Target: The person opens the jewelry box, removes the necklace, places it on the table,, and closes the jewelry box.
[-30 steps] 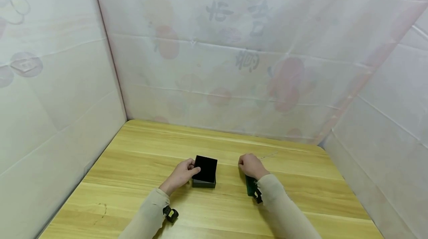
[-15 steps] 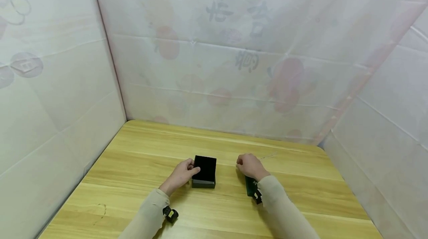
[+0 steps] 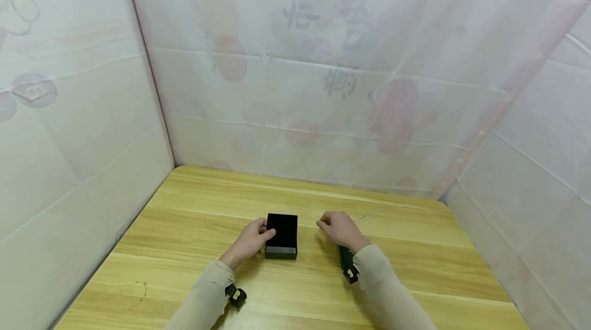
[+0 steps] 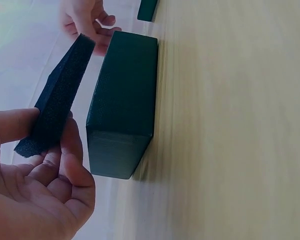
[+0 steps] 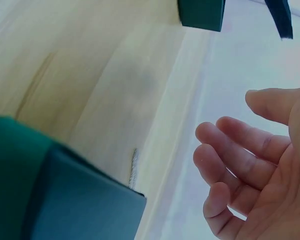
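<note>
My left hand pinches a black foam pad between thumb and fingers. It holds the pad tilted above a dark green box, and in the left wrist view the two stand apart. From the head view the pad hides most of the box's top. Further right, my right hand hovers with loosely bent fingers and nothing in them, as the right wrist view confirms. Below its wrist lies a second dark green box part, perhaps the lid, partly covered by the sleeve in the head view.
A thin silver chain lies on the wooden table beyond the right hand. Fabric walls close off the back and both sides. A small black camera is strapped to the left wrist.
My right hand has moved left, toward the box, with its fingers loosening. The foam pad has shifted slightly, so more of the box's near end shows beneath it. The left arm stays put.
</note>
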A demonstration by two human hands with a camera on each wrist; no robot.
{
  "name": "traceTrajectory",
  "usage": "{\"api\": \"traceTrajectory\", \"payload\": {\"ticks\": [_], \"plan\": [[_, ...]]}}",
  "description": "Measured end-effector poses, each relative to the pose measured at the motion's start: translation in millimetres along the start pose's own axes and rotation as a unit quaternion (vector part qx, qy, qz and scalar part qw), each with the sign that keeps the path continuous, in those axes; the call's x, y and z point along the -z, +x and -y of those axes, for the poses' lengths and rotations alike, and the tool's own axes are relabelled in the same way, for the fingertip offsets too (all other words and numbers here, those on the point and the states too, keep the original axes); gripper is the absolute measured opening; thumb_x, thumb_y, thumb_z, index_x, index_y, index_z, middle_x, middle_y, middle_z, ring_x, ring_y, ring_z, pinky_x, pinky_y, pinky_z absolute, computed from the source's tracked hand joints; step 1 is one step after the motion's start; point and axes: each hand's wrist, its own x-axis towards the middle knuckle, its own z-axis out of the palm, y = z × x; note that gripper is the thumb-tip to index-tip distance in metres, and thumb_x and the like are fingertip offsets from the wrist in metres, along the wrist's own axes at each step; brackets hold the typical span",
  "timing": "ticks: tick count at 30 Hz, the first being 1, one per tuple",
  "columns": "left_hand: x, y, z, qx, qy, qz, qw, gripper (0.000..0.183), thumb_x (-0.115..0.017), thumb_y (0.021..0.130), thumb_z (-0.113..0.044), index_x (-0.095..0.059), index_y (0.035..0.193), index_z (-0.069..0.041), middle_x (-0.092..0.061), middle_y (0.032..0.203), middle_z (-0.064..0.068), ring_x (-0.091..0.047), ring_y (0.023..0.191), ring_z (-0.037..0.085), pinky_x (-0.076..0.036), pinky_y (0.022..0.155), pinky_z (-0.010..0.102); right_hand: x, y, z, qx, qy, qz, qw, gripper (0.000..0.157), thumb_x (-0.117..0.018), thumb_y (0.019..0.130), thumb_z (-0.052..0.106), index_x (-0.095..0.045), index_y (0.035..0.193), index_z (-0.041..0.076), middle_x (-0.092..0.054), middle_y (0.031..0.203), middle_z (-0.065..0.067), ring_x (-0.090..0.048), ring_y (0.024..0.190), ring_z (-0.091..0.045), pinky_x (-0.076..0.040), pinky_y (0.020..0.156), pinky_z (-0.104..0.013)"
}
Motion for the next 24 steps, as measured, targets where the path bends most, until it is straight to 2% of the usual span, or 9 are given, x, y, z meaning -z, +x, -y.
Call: {"api": "traceTrajectory", "payload": {"ticks": [10,14,17,21,24], "plan": [[-1.2,-0.4,-0.8,0.004,-0.006,-0.002,1.0000,0.017,-0.052,0.099,-0.017,-0.052,0.101,-0.001,-0.049,0.072,0.007,-0.041,0.056,0.014,-0.038,0.053,0.030,-0.4,-4,10,0.034,0.039,-0.025,0.998,0.023,-0.054,0.098,0.027,-0.069,0.100,0.009,-0.065,0.085,0.003,-0.056,0.068,-0.006,-0.048,0.064,-0.031],[-1.7,-0.9,-2.5,0.004,-0.002,-0.004,1.0000,0.017,-0.052,0.099,-0.017,-0.052,0.101,-0.001,-0.049,0.073,0.008,-0.041,0.056,0.014,-0.038,0.054,0.029,0.0,-4,16,0.037,0.072,-0.020,0.997,0.030,-0.049,0.100,0.029,-0.068,0.105,0.006,-0.063,0.079,-0.002,-0.050,0.060,-0.009,-0.045,0.059,-0.031],[-2.2,-1.1,-3.5,-0.001,0.005,-0.008,1.0000,0.016,-0.052,0.098,-0.016,-0.052,0.100,0.000,-0.048,0.072,0.007,-0.041,0.056,0.014,-0.038,0.054,0.029,-0.6,-3,21,0.032,0.099,-0.013,0.994,0.033,-0.046,0.101,0.032,-0.067,0.108,0.007,-0.064,0.083,-0.007,-0.050,0.061,-0.013,-0.043,0.059,-0.032],[-3.2,-0.6,-4.1,-0.006,0.009,-0.012,0.9999,0.015,-0.053,0.098,-0.015,-0.051,0.097,0.000,-0.047,0.072,0.005,-0.040,0.058,0.014,-0.037,0.055,0.029,-3.2,-4,29,0.028,0.119,-0.012,0.992,0.036,-0.045,0.101,0.037,-0.066,0.112,0.010,-0.065,0.099,-0.007,-0.059,0.080,-0.016,-0.048,0.070,-0.036],[-3.6,-0.4,-4.9,-0.007,0.010,-0.015,0.9998,0.015,-0.053,0.097,-0.015,-0.051,0.095,0.000,-0.045,0.072,0.003,-0.039,0.059,0.014,-0.035,0.056,0.029,-6.6,-3,34,0.025,0.117,-0.012,0.993,0.040,-0.045,0.099,0.043,-0.064,0.116,0.011,-0.065,0.103,-0.002,-0.060,0.088,-0.015,-0.049,0.074,-0.037]]}}
